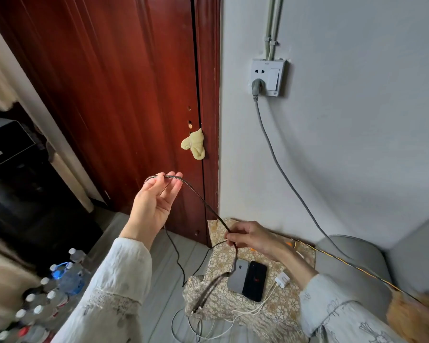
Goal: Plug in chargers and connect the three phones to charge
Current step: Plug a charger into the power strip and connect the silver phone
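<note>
The left hand [156,201] is raised at ten o'clock, fingers loose and straight, with the dark braided cable [201,199] draped over the fingertips. At five o'clock from it, the right hand [248,237] pinches the same cable. Below, at six o'clock, two phones [248,278] lie touching on the patterned cloth [278,315] beside a white charger [281,280]; a third is not visible. The cable's hanging loops could likely snag and drag a phone off.

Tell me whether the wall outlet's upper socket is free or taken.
Free. The wall outlet shows bare slots in its upper socket; only the lower one holds a grey plug, its cord hanging down.
</note>
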